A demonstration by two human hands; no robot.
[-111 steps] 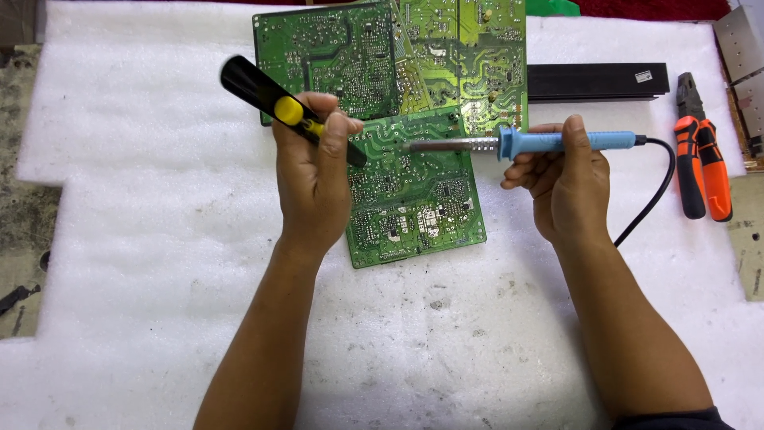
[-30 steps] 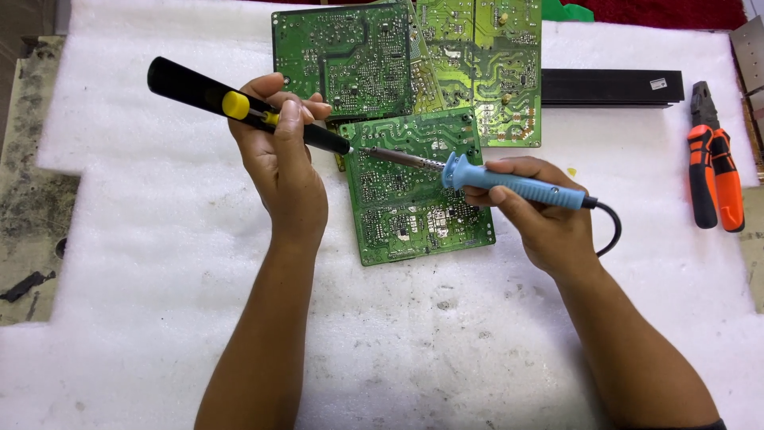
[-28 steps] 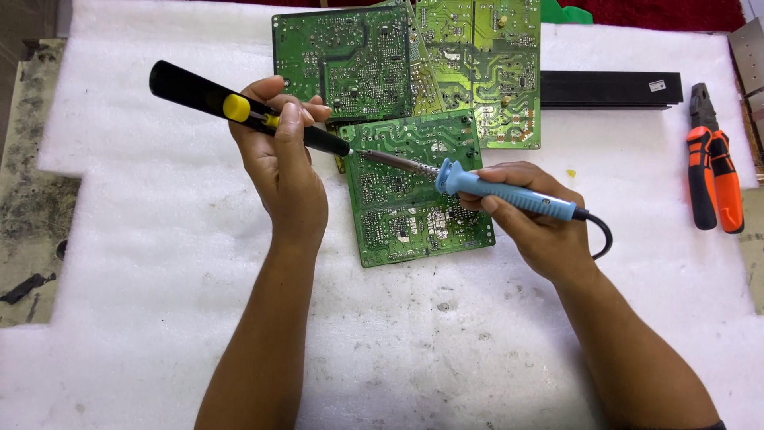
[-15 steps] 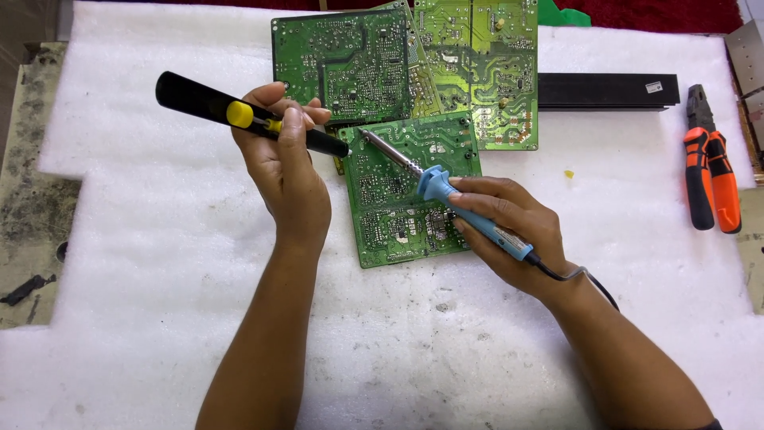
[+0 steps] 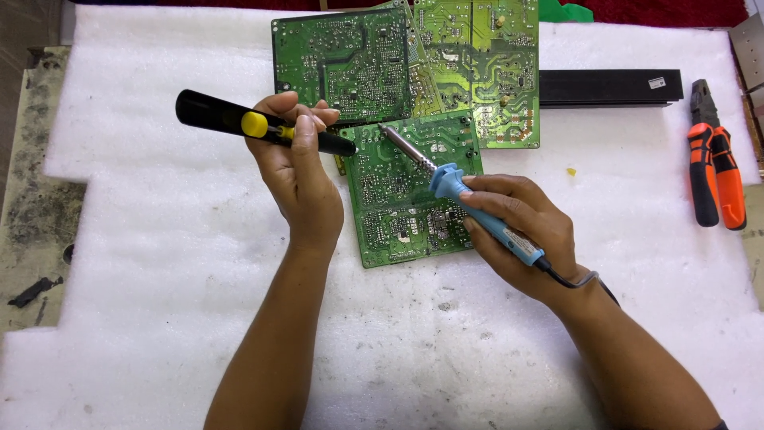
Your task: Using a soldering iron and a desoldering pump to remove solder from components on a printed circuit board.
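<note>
Soldering work over a white foam sheet (image 5: 159,263) on the table: my right hand (image 5: 521,231) is closed around the blue plastic handle of a soldering iron (image 5: 477,211), its metal tip slanting up and left to touch the top edge area of a small green circuit board (image 5: 398,215) lying solder-side up. My left hand (image 5: 298,179) is wrapped around a black desoldering pump with a yellow button (image 5: 255,126), held level, its nozzle resting at the small board's upper left corner, just beside the iron's tip.

No containers show in this view; everything lies loose on the foam. Two larger green circuit boards (image 5: 342,64) (image 5: 477,64) sit side by side above the small one, overlapping its top edge. A long black rectangular bar (image 5: 609,86) lies against the right-hand large board, reaching toward the right. Orange-and-black-handled pliers (image 5: 715,171) rest well apart near the foam's right edge. The iron's black cord (image 5: 585,279) runs back under my right wrist.

Open foam spreads below the small board and to the left of my left arm, out to the sheet's stepped left edge, where the grey, dusty table (image 5: 32,207) shows with a few dark scraps.
</note>
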